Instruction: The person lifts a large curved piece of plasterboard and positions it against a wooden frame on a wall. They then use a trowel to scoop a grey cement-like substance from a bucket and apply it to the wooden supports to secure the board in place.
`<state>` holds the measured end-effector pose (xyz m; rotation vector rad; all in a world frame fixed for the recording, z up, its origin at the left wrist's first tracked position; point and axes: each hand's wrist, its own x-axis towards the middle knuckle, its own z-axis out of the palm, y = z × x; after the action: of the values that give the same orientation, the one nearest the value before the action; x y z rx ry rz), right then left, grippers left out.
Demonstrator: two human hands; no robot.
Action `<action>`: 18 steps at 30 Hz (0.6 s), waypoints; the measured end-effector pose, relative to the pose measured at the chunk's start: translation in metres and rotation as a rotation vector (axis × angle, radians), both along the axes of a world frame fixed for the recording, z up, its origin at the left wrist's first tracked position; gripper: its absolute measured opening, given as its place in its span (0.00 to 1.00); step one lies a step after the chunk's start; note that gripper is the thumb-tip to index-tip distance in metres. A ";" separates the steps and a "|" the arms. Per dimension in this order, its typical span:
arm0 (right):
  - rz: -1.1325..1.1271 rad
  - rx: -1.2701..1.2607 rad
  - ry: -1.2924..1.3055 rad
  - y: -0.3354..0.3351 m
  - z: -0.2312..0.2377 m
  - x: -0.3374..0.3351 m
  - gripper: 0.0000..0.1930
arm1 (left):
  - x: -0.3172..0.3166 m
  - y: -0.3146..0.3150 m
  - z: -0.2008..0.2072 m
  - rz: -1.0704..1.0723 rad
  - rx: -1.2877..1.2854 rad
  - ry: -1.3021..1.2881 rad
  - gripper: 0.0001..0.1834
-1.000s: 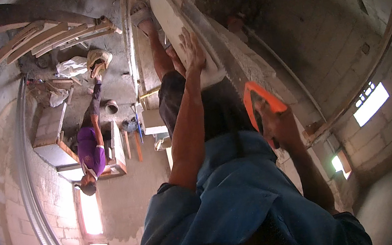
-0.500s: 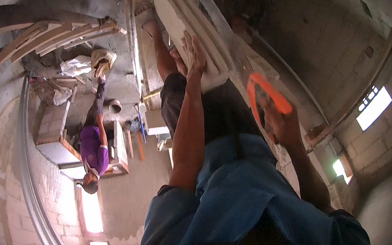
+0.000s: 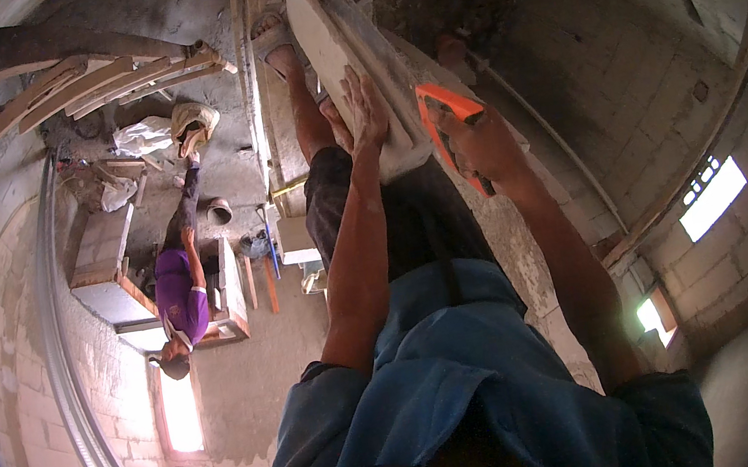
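Curved timbers (image 3: 77, 92) are gathered upper left. The pale slab (image 3: 324, 49) is flanked by a shin (image 3: 310, 116); at its near end, an orange saw handle (image 3: 451, 100) is clasped by the right hand (image 3: 481, 147), the slab partly hidden under the flattened left hand (image 3: 364, 111).

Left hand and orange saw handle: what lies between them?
The head view shows part of the pale block between the left hand, resting on it, and the orange saw handle in the right hand.

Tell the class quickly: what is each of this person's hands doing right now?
Left hand: open, fingers extended, resting on the pale block.
Right hand: closed, holding the saw by its orange handle.
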<state>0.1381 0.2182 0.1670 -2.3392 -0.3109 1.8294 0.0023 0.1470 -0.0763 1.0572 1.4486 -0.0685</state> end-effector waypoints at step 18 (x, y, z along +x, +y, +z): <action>0.037 0.097 -0.176 -0.052 0.117 0.003 0.13 | -0.005 0.010 0.011 0.168 -0.026 -0.080 0.37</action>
<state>0.1410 0.1658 0.2842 -2.4459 -0.4569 1.5883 -0.0031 0.1567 -0.0651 0.9044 1.4544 0.0746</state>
